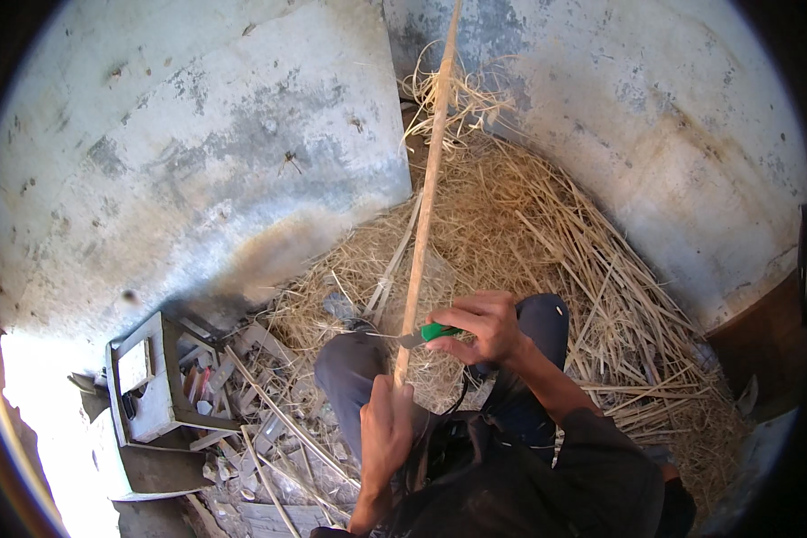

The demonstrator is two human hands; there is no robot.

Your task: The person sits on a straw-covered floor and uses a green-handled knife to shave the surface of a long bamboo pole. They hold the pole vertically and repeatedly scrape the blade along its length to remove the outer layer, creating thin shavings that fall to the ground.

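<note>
A long pale-brown strip of wood or bamboo (428, 193) slants from between my knees up toward the wall corner. My left hand (386, 429) is wrapped round its near end. Just above that, my right hand (486, 328) is closed on a green-handled knife (438, 332). Its short metal blade points left and lies against or just over the strip; I cannot tell whether it bites in. The handle's back part is hidden by my fingers. My knees, in dark trousers, flank the strip.
Thin shavings (475, 206) cover the floor ahead. Many split sticks (614, 296) are piled along the right wall. A worn box-like frame (157, 381) with odds and ends stands at left, near scattered scraps. Stained pale walls (269, 117) meet in a corner ahead.
</note>
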